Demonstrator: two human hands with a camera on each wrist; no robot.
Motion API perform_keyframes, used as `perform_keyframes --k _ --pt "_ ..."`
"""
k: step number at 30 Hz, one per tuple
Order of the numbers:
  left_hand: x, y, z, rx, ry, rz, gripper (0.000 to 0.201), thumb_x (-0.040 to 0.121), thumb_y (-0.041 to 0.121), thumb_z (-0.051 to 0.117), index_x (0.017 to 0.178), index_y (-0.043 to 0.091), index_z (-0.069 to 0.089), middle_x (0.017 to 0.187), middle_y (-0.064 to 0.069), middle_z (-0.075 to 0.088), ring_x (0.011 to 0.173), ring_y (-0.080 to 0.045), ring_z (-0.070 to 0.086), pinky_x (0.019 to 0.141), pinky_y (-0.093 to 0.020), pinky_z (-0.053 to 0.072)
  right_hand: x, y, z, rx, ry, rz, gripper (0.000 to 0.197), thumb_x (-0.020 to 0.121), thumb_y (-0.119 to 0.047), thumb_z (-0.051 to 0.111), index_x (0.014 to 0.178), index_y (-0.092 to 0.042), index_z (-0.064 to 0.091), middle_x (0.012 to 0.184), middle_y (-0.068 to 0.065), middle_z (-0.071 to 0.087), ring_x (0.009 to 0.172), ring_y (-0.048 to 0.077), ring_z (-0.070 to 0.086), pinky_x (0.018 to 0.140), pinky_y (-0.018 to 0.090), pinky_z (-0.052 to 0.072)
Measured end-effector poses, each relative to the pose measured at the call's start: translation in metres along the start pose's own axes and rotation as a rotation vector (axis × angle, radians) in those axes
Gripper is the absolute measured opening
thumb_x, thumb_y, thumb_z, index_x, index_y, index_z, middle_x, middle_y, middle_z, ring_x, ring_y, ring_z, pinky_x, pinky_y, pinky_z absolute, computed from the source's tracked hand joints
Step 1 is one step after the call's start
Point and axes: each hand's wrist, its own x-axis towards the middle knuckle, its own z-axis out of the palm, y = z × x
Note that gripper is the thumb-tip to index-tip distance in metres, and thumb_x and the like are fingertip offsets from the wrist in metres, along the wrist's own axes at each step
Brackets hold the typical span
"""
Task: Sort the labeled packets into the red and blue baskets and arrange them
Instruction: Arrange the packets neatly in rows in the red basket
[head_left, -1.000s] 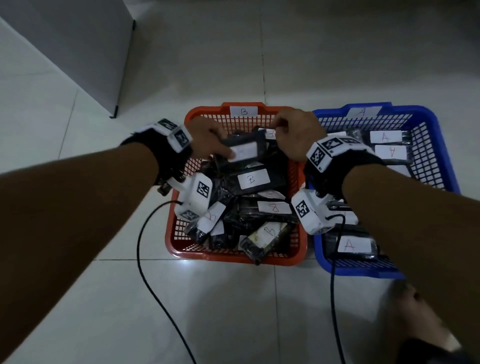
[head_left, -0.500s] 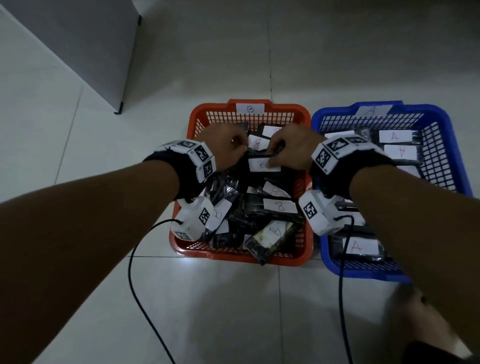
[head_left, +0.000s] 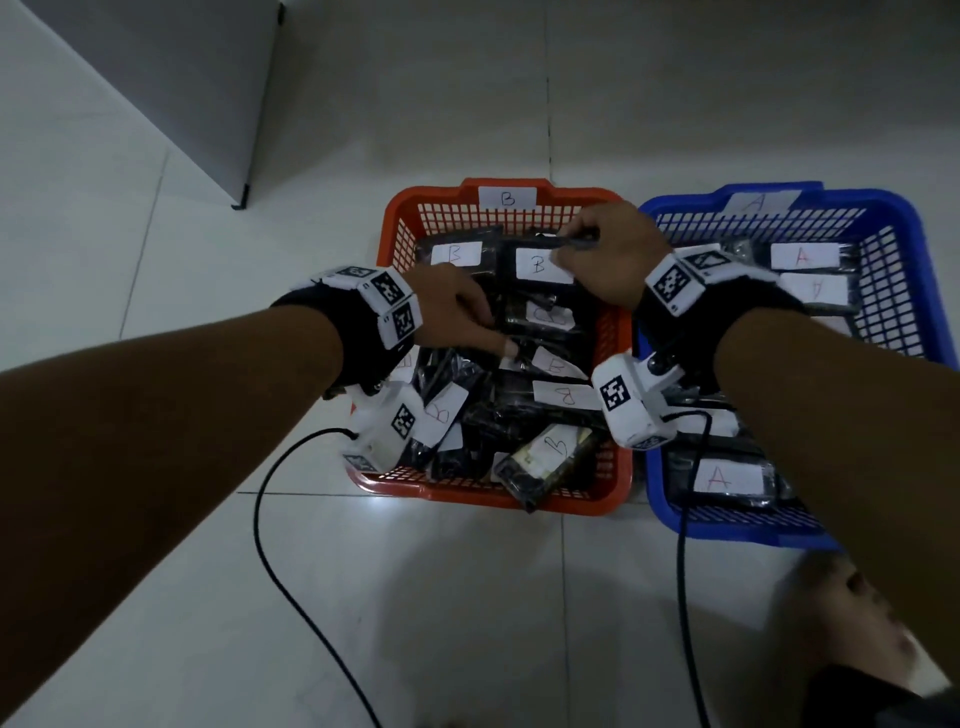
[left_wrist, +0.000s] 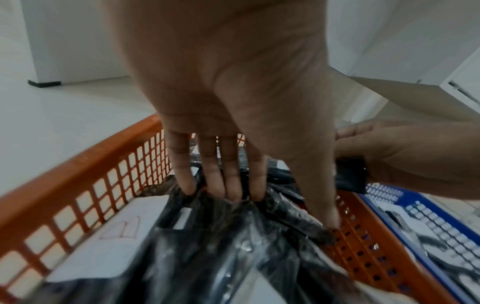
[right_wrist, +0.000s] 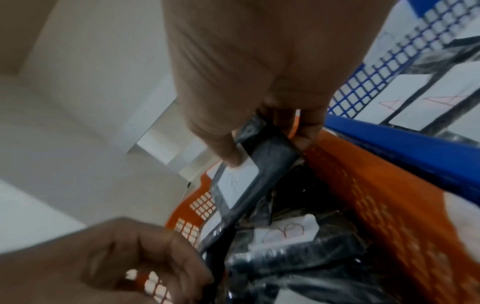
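At the far end of the red basket (head_left: 395, 244), the right hand (head_left: 613, 254) pinches a B packet (head_left: 540, 265) by its right end. Its long axis runs across the basket, beside another B packet (head_left: 457, 254) to the left. Nearer the basket's middle, the left hand (head_left: 452, 312) lies with straight fingers (left_wrist: 228, 181) pressing the loose heap of dark packets (head_left: 519, 410). Since the right hand alone grips it, squaring that packet into the back row likely falls to it.

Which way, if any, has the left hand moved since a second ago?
Yes. The left hand has drawn back from the red basket's far rim toward its middle, leaving the B packet to the right hand.
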Motion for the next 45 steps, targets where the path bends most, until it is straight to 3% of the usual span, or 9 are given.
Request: perform_keyframes --k 6,11,14,18,22,28,37,39,45 --pt "-0.016 0.007 -0.001 0.121 -0.127 0.093 0.048 0.053 0.052 0.087 0.090 0.026 0.071 0.089 0.011 0.066 0.086 -0.013 0.063 0.079 -0.030 0.055 -0.016 -0.017 0.008 -0.213 0.048 -0.188 0.018 0.087 -0.018 0.063 0.105 -0.018 0.067 0.118 0.002 0.062 0.111 0.019 0.057 0.087 0.025 0.044" --pt "-0.019 0.004 0.001 0.272 -0.147 0.008 0.053 0.055 0.053 0.087 0.093 0.021 0.066 0.088 0.005 0.065 0.082 -0.017 0.061 0.076 -0.030 0.054 -0.041 -0.027 0.005 -0.357 -0.591 -0.039 0.028 0.074 -0.035 0.082 0.094 -0.017 0.074 0.094 -0.004 0.070 0.093 0.017 0.065 0.081 0.033 0.056" --pt "-0.019 -0.002 0.002 0.249 -0.150 -0.064 0.056 0.059 0.056 0.083 0.092 0.013 0.067 0.093 -0.004 0.069 0.080 -0.021 0.064 0.076 -0.034 0.057 -0.055 -0.021 0.011 -0.473 -0.710 0.041 0.054 0.067 -0.042 0.086 0.108 -0.012 0.068 0.097 -0.001 0.065 0.089 0.017 0.061 0.085 0.036 0.055" --pt "-0.024 -0.004 -0.015 -0.214 -0.040 -0.148 0.045 0.075 0.040 0.079 0.103 0.009 0.064 0.100 -0.008 0.066 0.084 -0.023 0.067 0.063 -0.031 0.058 -0.056 -0.017 0.017 -0.470 -0.687 0.041 0.052 0.068 -0.040 0.086 0.104 -0.016 0.059 0.087 -0.010 0.054 0.075 0.008 0.052 0.078 0.034 0.053" --pt "-0.013 -0.006 -0.041 -0.504 0.293 -0.164 0.020 0.081 0.034 0.075 0.089 0.023 0.060 0.098 -0.002 0.066 0.092 -0.023 0.066 0.083 -0.039 0.056 -0.055 -0.018 0.019 -0.510 -0.680 0.008 0.062 0.071 -0.044 0.084 0.118 -0.020 0.051 0.112 -0.005 0.051 0.099 0.017 0.052 0.082 0.031 0.050" --pt "0.011 -0.017 -0.019 -0.176 0.593 0.011 0.057 0.082 0.043 0.068 0.132 0.022 0.048 0.124 0.001 0.053 0.114 -0.018 0.049 0.098 -0.029 0.040 -0.055 -0.015 0.021 -0.563 -0.647 -0.034 0.064 0.073 -0.050 0.079 0.120 -0.019 0.049 0.120 -0.003 0.052 0.097 0.017 0.052 0.076 0.028 0.047" --pt "-0.019 -0.003 0.007 0.296 0.799 0.358 0.026 0.080 0.028 0.065 0.101 0.012 0.067 0.118 -0.014 0.054 0.111 -0.034 0.050 0.089 -0.046 0.044 -0.027 -0.015 0.001 -0.196 -0.209 0.061 0.039 0.071 -0.043 0.081 0.099 -0.029 0.057 0.092 -0.006 0.063 0.080 0.012 0.060 0.068 0.029 0.051" --pt "-0.022 0.002 0.010 0.301 0.751 0.343 0.023 0.082 0.028 0.066 0.097 0.012 0.066 0.107 -0.011 0.056 0.100 -0.030 0.054 0.081 -0.042 0.048 -0.013 -0.019 -0.002 -0.205 -0.111 0.029 0.039 0.068 -0.045 0.082 0.096 -0.029 0.059 0.091 -0.006 0.063 0.081 0.014 0.062 0.072 0.030 0.051" --pt "-0.020 0.016 0.032 0.209 0.102 0.075 0.058 0.072 0.070 0.064 0.066 0.012 0.066 0.062 -0.003 0.063 0.061 -0.019 0.062 0.062 -0.033 0.056 -0.003 -0.025 0.006 -0.325 0.111 -0.059 0.052 0.081 -0.029 0.073 0.127 -0.018 0.053 0.121 0.004 0.057 0.111 0.023 0.055 0.093 0.037 0.049"
